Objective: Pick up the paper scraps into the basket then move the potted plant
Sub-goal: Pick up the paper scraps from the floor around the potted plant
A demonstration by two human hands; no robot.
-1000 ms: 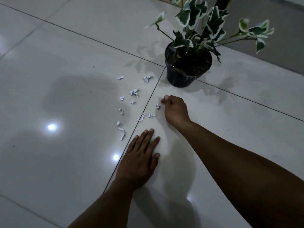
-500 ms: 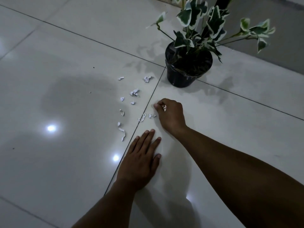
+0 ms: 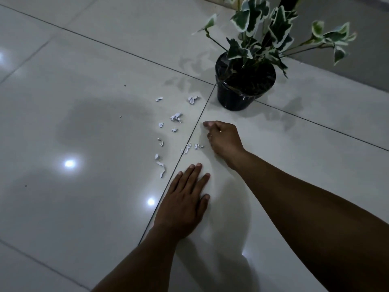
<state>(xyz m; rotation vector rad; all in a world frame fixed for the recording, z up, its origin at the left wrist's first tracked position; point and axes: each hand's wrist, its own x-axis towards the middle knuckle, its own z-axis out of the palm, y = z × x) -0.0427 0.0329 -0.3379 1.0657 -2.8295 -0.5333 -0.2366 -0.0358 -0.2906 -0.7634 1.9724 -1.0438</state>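
Tiled floor (image 3: 105, 102), paper scraps (image 3: 176, 117); no writing.

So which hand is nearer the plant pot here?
Right. The right hand is curled on the floor just in front of the pot, apart from it. The left hand lies flat on the tile, farther back toward the person.

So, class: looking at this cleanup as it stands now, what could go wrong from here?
1. The right hand has its fingers curled, apparently around a scrap; reaching for more, it might drop what it holds.
2. The potted plant stands just beyond that hand, so a careless reach could knock it or brush its leaves.
3. The paper scraps are tiny and scattered on the floor, and no basket is in view; some may be missed.
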